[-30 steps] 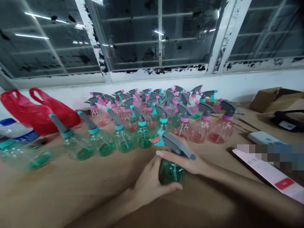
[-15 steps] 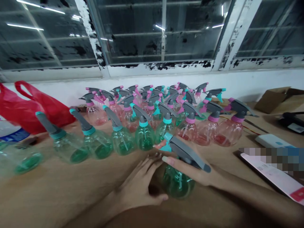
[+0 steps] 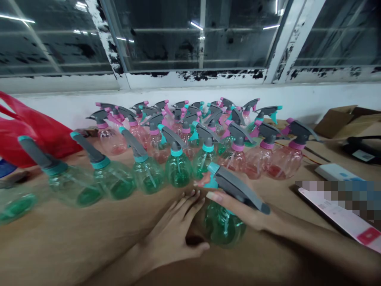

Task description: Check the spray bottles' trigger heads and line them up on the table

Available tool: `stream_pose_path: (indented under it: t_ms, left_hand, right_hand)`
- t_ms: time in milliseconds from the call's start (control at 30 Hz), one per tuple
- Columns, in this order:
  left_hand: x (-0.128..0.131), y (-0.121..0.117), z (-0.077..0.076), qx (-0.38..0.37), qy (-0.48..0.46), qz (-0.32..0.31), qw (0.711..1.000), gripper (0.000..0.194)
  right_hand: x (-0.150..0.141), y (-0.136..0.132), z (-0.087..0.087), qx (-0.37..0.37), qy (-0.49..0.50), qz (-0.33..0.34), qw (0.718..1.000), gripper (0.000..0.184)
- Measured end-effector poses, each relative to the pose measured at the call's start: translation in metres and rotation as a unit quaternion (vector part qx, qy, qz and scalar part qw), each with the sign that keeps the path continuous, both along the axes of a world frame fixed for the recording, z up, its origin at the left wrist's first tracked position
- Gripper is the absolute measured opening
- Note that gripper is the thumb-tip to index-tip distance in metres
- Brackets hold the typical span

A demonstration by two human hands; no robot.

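A green spray bottle (image 3: pixel 225 231) with a grey and turquoise trigger head stands upright at the table's front. My right hand (image 3: pixel 242 208) is closed round its neck, just below the grey head, with the thumb lying across the near side. To the left of this bottle, my left hand (image 3: pixel 175 228) rests on the table, fingers stretched out and thumb apart. A narrow gap seems to separate it from the bottle. Behind the hands runs a row of green spray bottles (image 3: pixel 178 171), joined on the right by pink spray bottles (image 3: pixel 277 167).
More spray bottles crowd toward the wall. A red plastic bag (image 3: pixel 44 133) lies at the left. On the right are a phone (image 3: pixel 336 214), a white box-shaped item (image 3: pixel 339 173), a black device (image 3: pixel 364 151) and an open cardboard box (image 3: pixel 339 121). Windows stand above the wall.
My view has shifted slightly, so the bag and the left bottles sit farther left. Both hands and the held spray bottle keep nearly the same arrangement.
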State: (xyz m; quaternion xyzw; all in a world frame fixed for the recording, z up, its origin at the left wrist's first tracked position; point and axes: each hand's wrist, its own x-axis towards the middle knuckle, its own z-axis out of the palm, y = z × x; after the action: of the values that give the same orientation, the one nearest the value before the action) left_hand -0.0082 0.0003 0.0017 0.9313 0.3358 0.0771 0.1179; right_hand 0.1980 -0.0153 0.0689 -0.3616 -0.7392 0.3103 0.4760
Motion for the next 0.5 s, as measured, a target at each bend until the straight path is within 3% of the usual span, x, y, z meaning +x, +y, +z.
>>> stream_pose_path:
  t_ms: [267, 500]
  left_hand:
    - [0.0021, 0.0017, -0.0002, 0.015, -0.001, -0.017, 1.000, 0.084]
    - [0.0000, 0.0035, -0.0017, 0.026, -0.009, -0.033, 0.999, 0.068]
  right_hand:
    - [-0.0022, -0.0023, 0.0027, -0.007, 0.009, -0.004, 1.000, 0.029]
    - [-0.0007, -0.0022, -0.0003, -0.027, -0.008, -0.009, 1.000, 0.027]
